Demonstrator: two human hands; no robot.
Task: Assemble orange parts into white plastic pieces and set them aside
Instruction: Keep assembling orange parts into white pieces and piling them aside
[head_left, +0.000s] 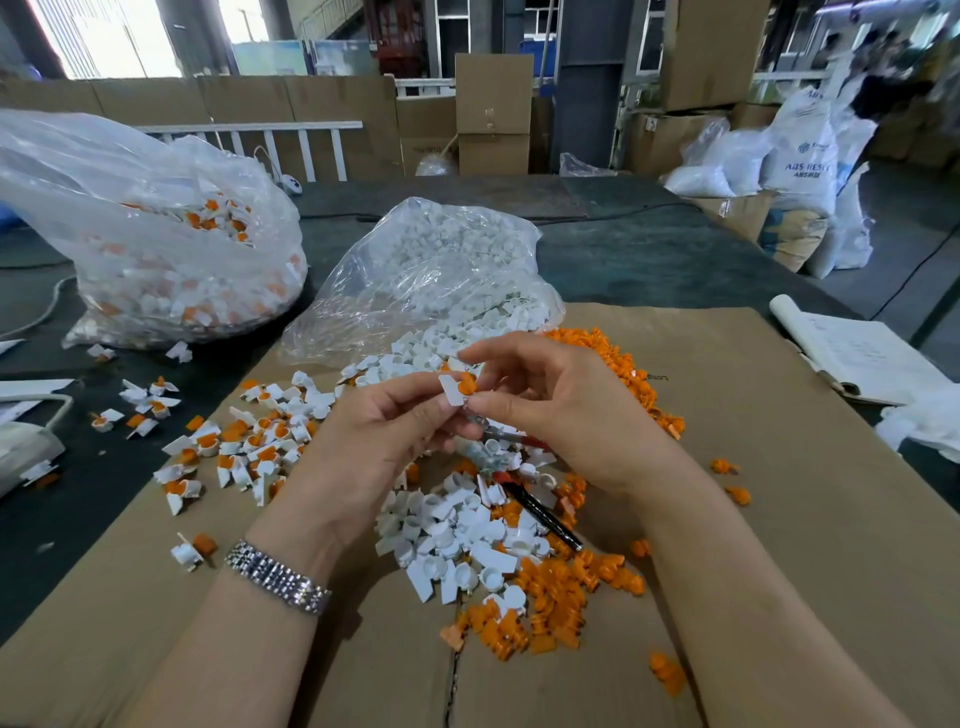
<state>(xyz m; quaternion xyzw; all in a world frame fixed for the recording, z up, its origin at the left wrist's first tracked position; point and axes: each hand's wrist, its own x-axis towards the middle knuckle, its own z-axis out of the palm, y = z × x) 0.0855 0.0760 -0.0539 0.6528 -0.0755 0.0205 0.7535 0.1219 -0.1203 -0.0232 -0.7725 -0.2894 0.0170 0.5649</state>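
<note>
Fingertips of the left hand (395, 415) pinch a white plastic piece (451, 396) steady while the right hand (545, 400) grip pinches the orange part (467, 383) into it, above the loose piles for quick reach.

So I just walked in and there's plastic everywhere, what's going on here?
A person is fitting small orange plastic inserts into white plastic pieces. Both hands, left and right, pinch one white piece with an orange insert above the brown cardboard sheet. Finished pieces lie scattered to the left; loose white pieces and orange inserts are heaped below the hands.
</note>
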